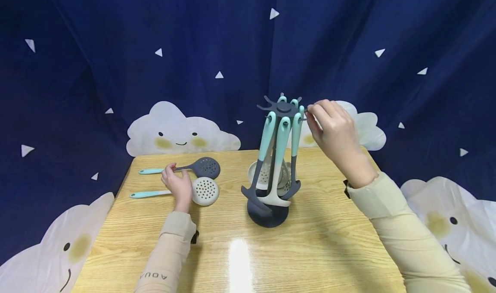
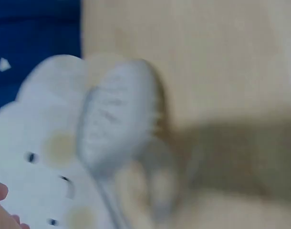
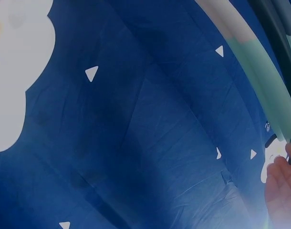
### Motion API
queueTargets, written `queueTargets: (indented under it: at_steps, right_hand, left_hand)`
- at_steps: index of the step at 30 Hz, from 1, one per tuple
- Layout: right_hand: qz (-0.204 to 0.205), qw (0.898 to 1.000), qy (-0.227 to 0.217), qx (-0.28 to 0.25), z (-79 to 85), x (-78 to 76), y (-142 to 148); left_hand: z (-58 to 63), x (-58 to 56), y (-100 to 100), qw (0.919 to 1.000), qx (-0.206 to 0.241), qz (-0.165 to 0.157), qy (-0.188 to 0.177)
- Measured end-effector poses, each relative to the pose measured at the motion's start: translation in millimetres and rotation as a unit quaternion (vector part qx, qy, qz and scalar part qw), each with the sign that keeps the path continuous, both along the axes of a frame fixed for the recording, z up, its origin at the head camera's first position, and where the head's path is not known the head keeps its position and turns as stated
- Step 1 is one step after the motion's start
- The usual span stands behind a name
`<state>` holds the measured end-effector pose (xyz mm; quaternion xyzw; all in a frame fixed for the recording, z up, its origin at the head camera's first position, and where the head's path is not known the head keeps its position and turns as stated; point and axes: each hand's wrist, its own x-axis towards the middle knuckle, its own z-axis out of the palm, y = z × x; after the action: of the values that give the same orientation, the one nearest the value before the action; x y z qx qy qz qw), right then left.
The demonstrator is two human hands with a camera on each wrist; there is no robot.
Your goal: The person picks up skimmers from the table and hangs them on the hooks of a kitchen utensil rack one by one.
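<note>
R hand (image 1: 334, 127) pinches a prong (image 1: 306, 110) of the utensil rack (image 1: 284, 107), ctr-right of frame; L hand (image 1: 179, 184), fingers loosely apart, nr dark skimmer (image 1: 207, 168), mid-left, contact unclear. Risk: sideways tug could tip loaded rack.

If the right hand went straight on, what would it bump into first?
Most likely the utensil rack; the right hand seems to be pinching its edge, though depth is unclear.
</note>
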<state>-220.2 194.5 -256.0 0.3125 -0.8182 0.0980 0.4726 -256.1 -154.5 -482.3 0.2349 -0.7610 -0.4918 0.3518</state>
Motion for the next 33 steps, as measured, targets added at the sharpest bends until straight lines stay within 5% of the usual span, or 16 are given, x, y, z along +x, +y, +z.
queueTargets:
  at_steps: [8,16,25,33]
  right_hand:
    - [0.007,1.000,0.003,-0.012,-0.4,-1.7,-1]
    - [0.005,1.000,0.006,-0.013,-2.5,-2.4,0]
    - [0.011,1.000,0.009,-0.012,-2.5,-2.1,0]
    - [0.010,1.000,0.010,-0.015,-2.2,-2.4,0]
  left_hand:
    - [-32.8,4.4,-23,0.9931,0.027,0.063,-0.095]
    - [-46.4,6.3,-39,0.9758,0.046,0.083,-0.197]
    - [-51.0,8.7,-46,0.9624,0.176,0.063,-0.197]
    - [-51.1,4.1,-48,0.9486,0.226,0.060,-0.214]
